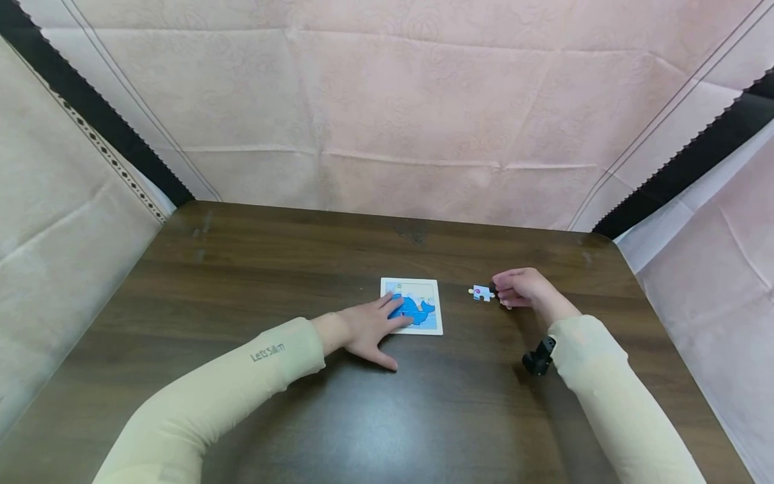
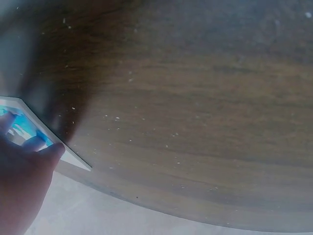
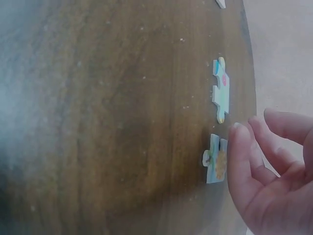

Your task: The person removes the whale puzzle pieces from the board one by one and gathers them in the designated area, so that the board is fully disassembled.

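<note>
A white-framed jigsaw puzzle (image 1: 428, 286) with a blue whale lies on the brown table. My left hand (image 1: 376, 329) rests on its left part with fingers spread; the left wrist view shows the fingertips over the frame's edge (image 2: 76, 160). Right of the puzzle lies a loose pale-blue puzzle piece (image 1: 482, 293), flat on the table. My right hand (image 1: 525, 289) is just right of it, fingers loosely bent and holding nothing visible. In the right wrist view, a second puzzle piece (image 3: 215, 159) with an orange patch lies beside the thumb; the hand mostly hides it from the head view.
The dark wooden table (image 1: 302, 249) has a far edge against a pale pink cloth (image 1: 387, 101) hung behind it. Cloth also hangs at both sides. A small black device (image 1: 538, 357) is strapped to my right wrist.
</note>
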`<state>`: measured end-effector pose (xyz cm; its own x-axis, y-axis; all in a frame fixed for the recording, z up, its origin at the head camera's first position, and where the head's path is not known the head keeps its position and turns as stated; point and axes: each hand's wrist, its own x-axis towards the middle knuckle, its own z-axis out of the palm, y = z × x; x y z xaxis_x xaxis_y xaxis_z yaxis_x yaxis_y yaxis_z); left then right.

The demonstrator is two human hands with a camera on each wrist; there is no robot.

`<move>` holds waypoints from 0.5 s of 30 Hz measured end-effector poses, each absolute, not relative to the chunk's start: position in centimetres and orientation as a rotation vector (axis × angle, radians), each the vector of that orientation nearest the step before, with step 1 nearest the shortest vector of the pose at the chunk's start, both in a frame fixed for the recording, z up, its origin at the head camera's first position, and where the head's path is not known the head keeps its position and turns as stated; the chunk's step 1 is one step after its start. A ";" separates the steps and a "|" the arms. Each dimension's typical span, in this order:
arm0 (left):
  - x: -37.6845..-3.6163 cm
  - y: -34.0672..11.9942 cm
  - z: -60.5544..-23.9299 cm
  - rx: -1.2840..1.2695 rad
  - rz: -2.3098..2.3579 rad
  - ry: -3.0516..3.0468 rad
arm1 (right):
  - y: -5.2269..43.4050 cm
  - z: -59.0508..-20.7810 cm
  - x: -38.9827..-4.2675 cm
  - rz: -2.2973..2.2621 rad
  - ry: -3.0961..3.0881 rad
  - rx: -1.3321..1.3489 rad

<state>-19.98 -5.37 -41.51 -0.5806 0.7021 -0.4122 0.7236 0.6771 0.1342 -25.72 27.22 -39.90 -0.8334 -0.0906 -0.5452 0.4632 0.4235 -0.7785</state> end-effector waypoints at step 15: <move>-19.8 -5.7 -41.8 1.165 -0.057 2.469 | 25.6 -39.3 -25.9 -1.343 2.220 0.229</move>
<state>-19.83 -5.71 -41.82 -0.5681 0.7311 -0.3778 0.7476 0.6504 0.1344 -25.95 25.62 -39.29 -0.8449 -0.1247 -0.5201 0.4030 0.4911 -0.7723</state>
